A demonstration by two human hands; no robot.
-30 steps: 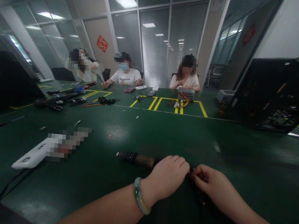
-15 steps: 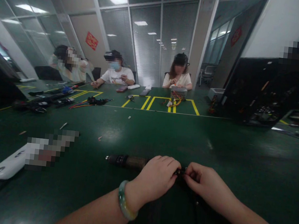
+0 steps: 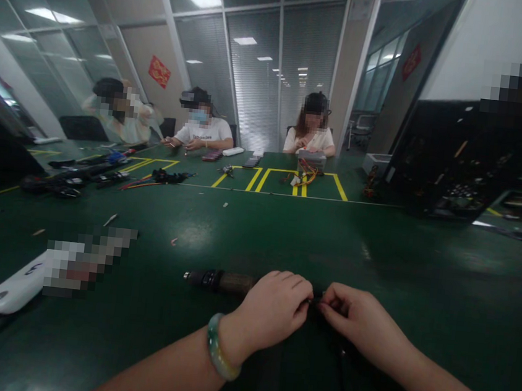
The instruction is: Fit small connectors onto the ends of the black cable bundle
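On the green table in front of me lies a dark cylindrical electric screwdriver [image 3: 233, 283], its metal tip pointing left. My left hand [image 3: 278, 297], with a green bangle [image 3: 221, 348] on the wrist, is closed over its rear end and covers that part. Just to the right, my right hand [image 3: 346, 310] pinches a thin black end of a cord between thumb and fingers. Both sets of fingertips almost meet over a small dark part that is mostly hidden. The black cord [image 3: 341, 362] runs down toward me below the right hand.
To the left lies a white device [image 3: 8, 293] with a cable, partly blurred out. Bundles of wires [image 3: 165, 176] and a power supply [image 3: 311, 160] are farther back. At the right stands a black computer case [image 3: 433, 157]. Several people sit around the table.
The fingertips of my left hand have shifted slightly, so less of the dark part between my hands shows. Across the table, a masked person has brought both hands closer together.
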